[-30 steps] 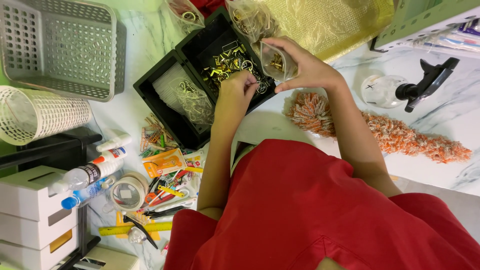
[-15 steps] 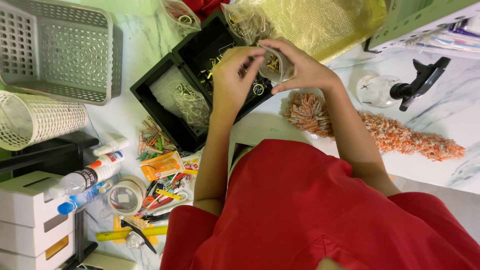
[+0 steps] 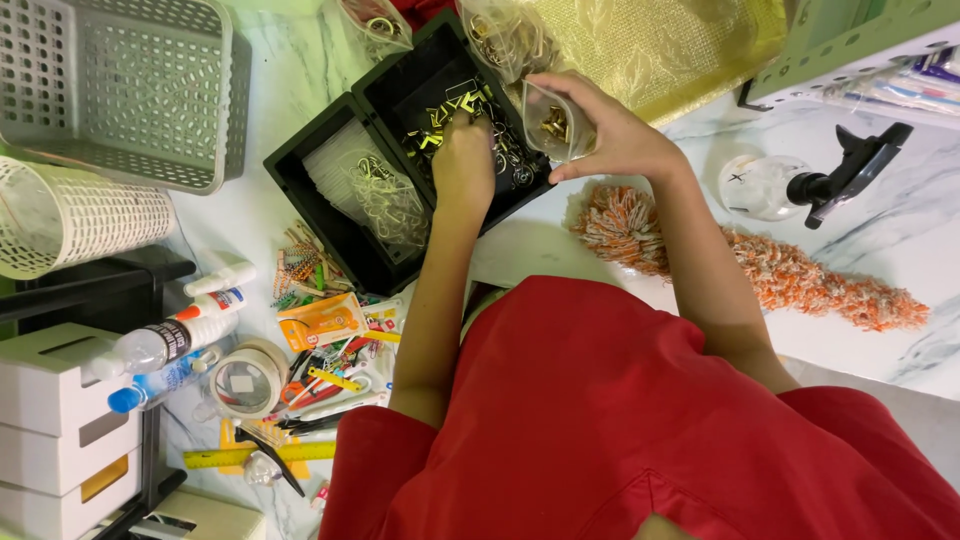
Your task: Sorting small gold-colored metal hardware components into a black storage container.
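Note:
My left hand (image 3: pixel 463 165) reaches down into the right compartment of a black two-part tray (image 3: pixel 300 190), fingertips among a pile of small gold metal pieces (image 3: pixel 440 118); its fingers are hidden from me. Just right of it, above the tray's edge, my right hand (image 3: pixel 615 135) pinches a small clear plastic bag (image 3: pixel 553 122) with a few gold pieces inside. The tray's left compartment holds a clear packet of thin metal rings (image 3: pixel 380 195).
A grey basket (image 3: pixel 120 90) and a white mesh cup (image 3: pixel 70 215) lie at left. An orange fuzzy strip (image 3: pixel 800 285) and a spray bottle (image 3: pixel 790 185) are at right. Glue bottles (image 3: pixel 180 335), a tape roll (image 3: pixel 243 380), a yellow ruler (image 3: pixel 260 455) and white boxes (image 3: pixel 50 430) crowd the lower left.
Half a second ago my left hand was up at the mouth of the small bag; it has dropped back into the tray's gold pieces. My right hand still holds the bag.

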